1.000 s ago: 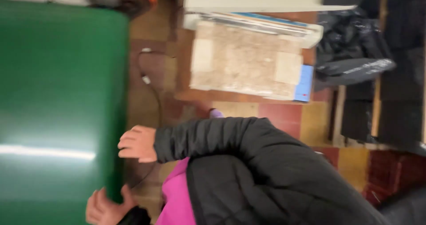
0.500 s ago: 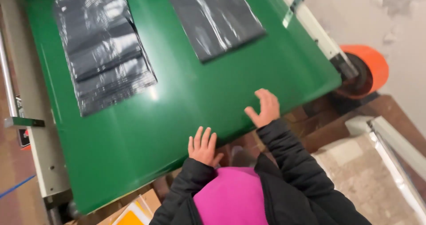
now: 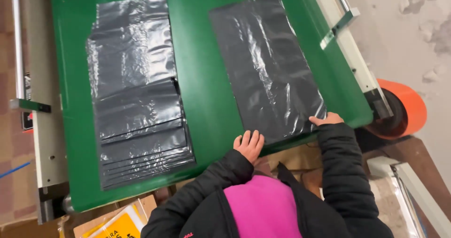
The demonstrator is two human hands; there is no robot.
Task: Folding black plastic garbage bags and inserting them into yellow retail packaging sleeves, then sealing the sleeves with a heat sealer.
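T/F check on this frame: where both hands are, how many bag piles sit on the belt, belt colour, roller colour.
1. Both hands rest at the near edge of the right bag. True: left hand, right hand.
2. The belt is blue. False: it is green.
3. A stack of bags lies to the left. True.
4. The roller is black. False: it is orange.
5. The right hand holds a knife. False: it holds no tool.
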